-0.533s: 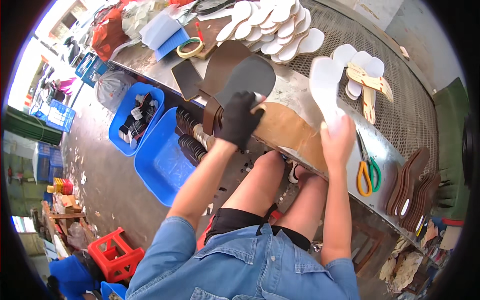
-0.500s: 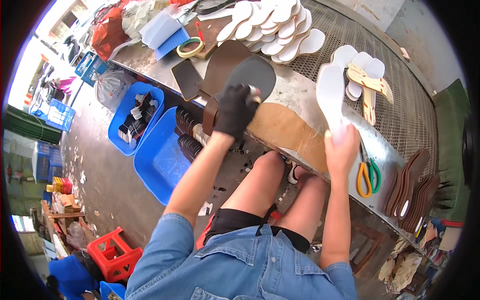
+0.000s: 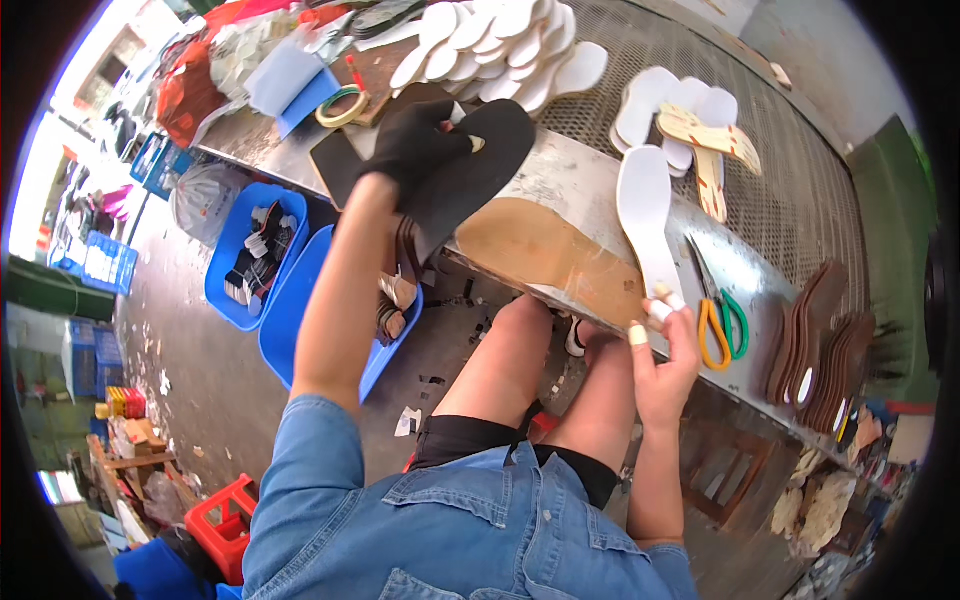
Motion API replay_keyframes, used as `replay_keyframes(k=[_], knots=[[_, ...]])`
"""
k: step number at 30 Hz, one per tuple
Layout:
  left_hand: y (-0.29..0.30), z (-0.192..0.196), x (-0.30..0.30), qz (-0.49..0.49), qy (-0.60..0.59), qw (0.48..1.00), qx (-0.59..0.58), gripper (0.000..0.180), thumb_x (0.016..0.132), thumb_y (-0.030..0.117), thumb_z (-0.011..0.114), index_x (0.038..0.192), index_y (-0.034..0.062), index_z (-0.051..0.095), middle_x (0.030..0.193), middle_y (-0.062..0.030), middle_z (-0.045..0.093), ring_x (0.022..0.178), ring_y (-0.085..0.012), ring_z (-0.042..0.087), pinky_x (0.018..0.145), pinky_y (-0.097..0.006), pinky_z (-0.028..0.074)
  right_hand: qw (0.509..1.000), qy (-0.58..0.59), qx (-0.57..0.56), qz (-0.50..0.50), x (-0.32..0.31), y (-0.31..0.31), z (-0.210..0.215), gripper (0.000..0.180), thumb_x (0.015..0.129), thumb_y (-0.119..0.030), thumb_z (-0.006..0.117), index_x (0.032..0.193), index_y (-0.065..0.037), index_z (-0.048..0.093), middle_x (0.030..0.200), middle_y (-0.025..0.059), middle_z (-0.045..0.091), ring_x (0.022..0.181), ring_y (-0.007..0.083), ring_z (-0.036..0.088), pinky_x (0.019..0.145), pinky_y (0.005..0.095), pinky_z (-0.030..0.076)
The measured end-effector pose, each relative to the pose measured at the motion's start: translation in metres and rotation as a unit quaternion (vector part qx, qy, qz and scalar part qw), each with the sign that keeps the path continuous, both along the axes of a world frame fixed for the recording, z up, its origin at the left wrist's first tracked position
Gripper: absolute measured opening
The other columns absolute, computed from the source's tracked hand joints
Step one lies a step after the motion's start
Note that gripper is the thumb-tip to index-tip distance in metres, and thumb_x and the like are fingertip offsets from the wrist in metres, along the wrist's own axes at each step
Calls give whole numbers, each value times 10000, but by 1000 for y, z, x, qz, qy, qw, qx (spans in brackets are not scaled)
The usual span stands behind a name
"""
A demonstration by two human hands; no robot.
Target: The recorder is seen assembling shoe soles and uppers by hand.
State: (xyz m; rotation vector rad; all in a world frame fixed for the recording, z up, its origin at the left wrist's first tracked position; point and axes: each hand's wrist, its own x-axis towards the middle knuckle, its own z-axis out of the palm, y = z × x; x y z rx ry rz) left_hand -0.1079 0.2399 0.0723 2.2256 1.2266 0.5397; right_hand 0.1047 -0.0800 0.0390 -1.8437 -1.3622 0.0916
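Note:
My left hand, in a black glove with bare fingertips, grips a dark insole by its side, over brown pieces at the bench's left. My right hand has pale covers on some fingertips. Its thumb stands apart from its fingers, just below the narrow end of a white insole lying on the metal bench. Whether the fingertips touch that insole I cannot tell. Between my hands a tan, curved-edged sheet lies along the bench's front edge. Scissors with orange and green handles lie right of my right hand.
White insoles are heaped at the back, with a smaller group under tan strips. Brown insole stacks stand at the right end. Blue tubs sit below left, beside a red stool. A tape roll lies far left.
My left hand has moved left and up, with the dark insole shifting and turning along. My right hand has let go of the white insole and drawn back toward me.

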Motion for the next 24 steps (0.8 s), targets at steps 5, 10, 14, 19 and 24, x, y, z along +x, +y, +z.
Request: replay_keyframes(k=[5, 10, 14, 19, 24], knots=[[-140, 61, 1, -148, -213, 941, -219, 353, 733, 38, 695, 1069, 1, 593, 953, -11, 626, 893, -93, 553, 809, -263, 449, 810, 543, 100, 198, -25, 18, -2, 687, 763, -75, 715, 1335, 9, 343, 1304, 118, 462, 1190, 185, 459, 943, 319, 409], [-200, 32, 11, -85, -335, 866, -362, 323, 765, 99, 676, 1062, 8, 587, 950, -28, 615, 923, -110, 549, 826, -276, 443, 782, 599, 102, 140, -38, 10, 19, 401, 787, 25, 639, 1166, 24, 507, 1014, 105, 646, 938, 147, 610, 832, 266, 474], [-211, -1, 26, -127, -328, 857, -376, 256, 820, 105, 637, 1044, -7, 587, 945, -42, 624, 898, -105, 549, 797, -275, 445, 794, 593, 108, 80, -14, -7, 10, 351, 798, 30, 618, 1133, 11, 513, 999, 117, 652, 929, 145, 611, 845, 262, 473], [-245, -19, 49, -46, -386, 879, -276, 230, 804, 22, 644, 1027, 3, 595, 823, -31, 605, 765, -82, 561, 675, -229, 454, 967, 182, 151, -95, -22, -7, 17, 212, 807, -3, 654, 990, -14, 547, 870, 17, 577, 745, 78, 544, 706, 224, 442], [-270, -19, 55, -95, -321, 942, -31, 407, 725, -5, 654, 1126, 0, 589, 868, -104, 581, 736, -188, 563, 636, -266, 463, 924, 373, 81, -2, -41, -4, 39, 167, 748, -11, 728, 829, 18, 585, 816, 27, 596, 690, 77, 560, 624, 210, 462]])
